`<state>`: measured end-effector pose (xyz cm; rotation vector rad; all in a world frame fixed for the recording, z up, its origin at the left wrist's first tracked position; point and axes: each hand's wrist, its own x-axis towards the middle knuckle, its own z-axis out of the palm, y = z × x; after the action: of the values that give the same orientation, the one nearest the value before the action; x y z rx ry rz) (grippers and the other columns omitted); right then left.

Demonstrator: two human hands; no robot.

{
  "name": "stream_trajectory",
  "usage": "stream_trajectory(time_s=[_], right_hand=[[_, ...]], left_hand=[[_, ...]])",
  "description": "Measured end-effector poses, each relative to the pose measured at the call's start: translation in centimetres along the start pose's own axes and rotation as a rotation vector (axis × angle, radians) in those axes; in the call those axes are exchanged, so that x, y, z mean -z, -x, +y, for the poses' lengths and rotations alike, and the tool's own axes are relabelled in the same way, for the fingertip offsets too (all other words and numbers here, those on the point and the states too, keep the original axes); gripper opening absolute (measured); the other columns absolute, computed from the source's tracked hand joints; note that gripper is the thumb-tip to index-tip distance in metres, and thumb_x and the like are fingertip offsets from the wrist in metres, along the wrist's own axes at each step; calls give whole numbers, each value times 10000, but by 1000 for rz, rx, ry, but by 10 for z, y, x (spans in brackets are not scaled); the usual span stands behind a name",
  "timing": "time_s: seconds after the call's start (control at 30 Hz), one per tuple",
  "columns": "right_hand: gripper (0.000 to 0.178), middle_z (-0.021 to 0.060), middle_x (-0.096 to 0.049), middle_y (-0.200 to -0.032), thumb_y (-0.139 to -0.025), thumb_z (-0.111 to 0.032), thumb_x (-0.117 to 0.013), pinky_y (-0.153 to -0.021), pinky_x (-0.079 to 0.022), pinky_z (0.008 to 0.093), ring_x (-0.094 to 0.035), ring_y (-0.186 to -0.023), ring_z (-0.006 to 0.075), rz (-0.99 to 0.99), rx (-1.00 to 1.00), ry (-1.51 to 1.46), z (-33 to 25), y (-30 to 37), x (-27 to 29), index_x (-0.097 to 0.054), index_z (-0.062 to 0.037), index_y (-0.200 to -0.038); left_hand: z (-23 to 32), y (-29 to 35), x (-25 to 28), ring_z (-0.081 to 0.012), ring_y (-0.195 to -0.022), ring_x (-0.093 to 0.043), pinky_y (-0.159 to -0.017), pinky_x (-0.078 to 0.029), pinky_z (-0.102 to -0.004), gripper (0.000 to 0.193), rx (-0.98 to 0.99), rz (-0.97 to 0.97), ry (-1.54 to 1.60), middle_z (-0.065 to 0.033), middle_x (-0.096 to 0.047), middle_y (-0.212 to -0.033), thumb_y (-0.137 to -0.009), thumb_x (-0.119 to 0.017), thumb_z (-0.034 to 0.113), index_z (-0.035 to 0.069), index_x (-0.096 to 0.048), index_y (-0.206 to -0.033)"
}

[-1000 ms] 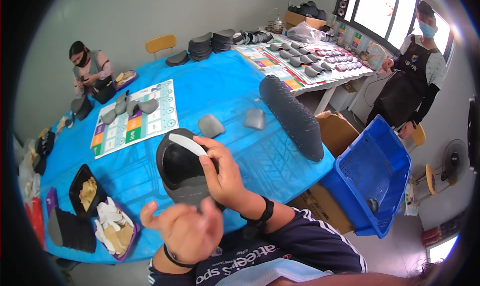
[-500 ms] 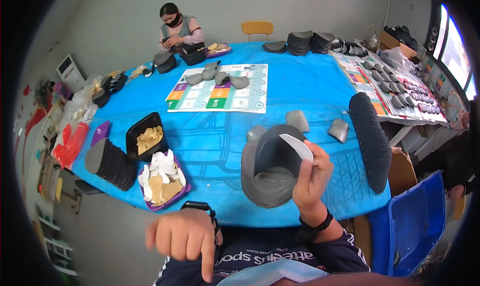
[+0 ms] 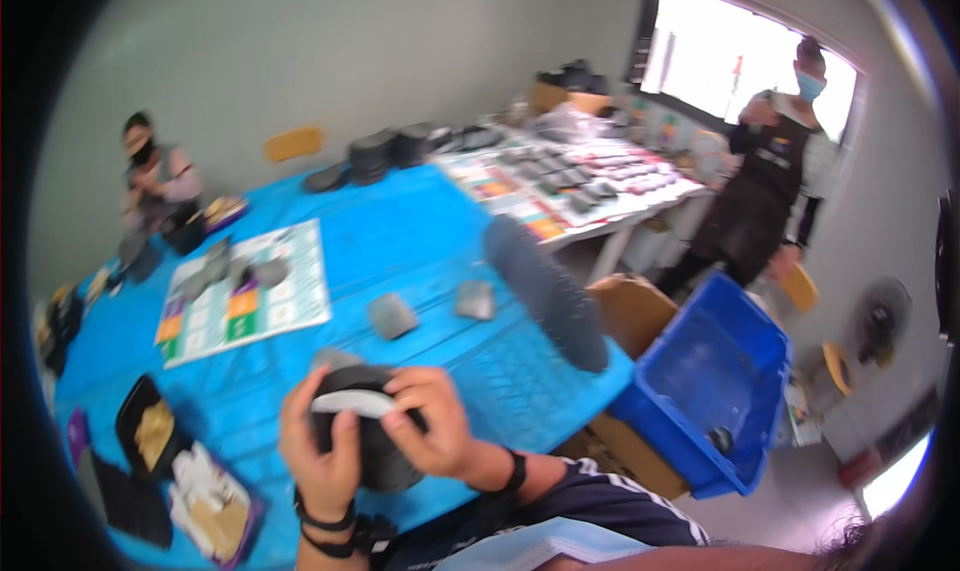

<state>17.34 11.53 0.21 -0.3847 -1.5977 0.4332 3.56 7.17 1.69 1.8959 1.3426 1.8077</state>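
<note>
My left hand (image 3: 325, 441) and my right hand (image 3: 435, 421) grip a dark grey curved piece (image 3: 362, 378) from both sides. Across its edge lies a white crescent-shaped strip (image 3: 352, 403). My left thumb presses on the strip, and my right fingers pinch near its right end. Just below them stands a stack of similar dark grey curved pieces (image 3: 392, 466), partly hidden by my hands. Two loose grey curved pieces, one (image 3: 392, 316) nearer and one (image 3: 475, 300) to its right, lie beyond my hands. Motion blur softens the details.
On the blue-covered table (image 3: 400, 221), a purple-rimmed tray (image 3: 247, 531) of white and tan pieces and a black tray (image 3: 130, 411) stand at left. A long dark row of nested pieces (image 3: 545, 291) lies right. Beyond are a blue crate (image 3: 690, 371), one seated person (image 3: 160, 176) and one standing person (image 3: 765, 181).
The view has swung right, bringing in a standing person. My left hand has come up to the grey curved piece, and the white strip now lies across its edge between both hands.
</note>
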Motion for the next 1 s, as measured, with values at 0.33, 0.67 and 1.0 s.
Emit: stream_trajectory(time_s=[0.33,0.67,1.0], right_hand=[[90,144,-449,-940,-806,-36,-536,-746,-402,307,-482,-848,258,-42,-19,116,-4,-15,8,-475,12,-849],[81,163,-499,-1030,-787,-29,-547,-758,-423,318,-512,-874,268,-5,-18,58,-2,-17,4,-477,3,-811],[75,182,-522,-1009,-779,8,-546,-742,-440,312,-544,-852,250,12,-36,37,3,-17,0,-479,2,-811]], left_hand=[[-12,-2,-18,-155,-857,-507,-753,-417,-258,122,-149,299,-57,-128,-504,-1040,-853,-503,58,-8,-480,-953],[-12,-5,-16,-205,-878,-518,-763,-424,-290,102,-6,312,17,-132,-526,-974,-826,-530,23,-25,-531,-916],[-17,-7,-17,-170,-857,-531,-759,-437,-267,93,13,340,142,-117,-541,-962,-805,-554,-13,-17,-543,-897]])
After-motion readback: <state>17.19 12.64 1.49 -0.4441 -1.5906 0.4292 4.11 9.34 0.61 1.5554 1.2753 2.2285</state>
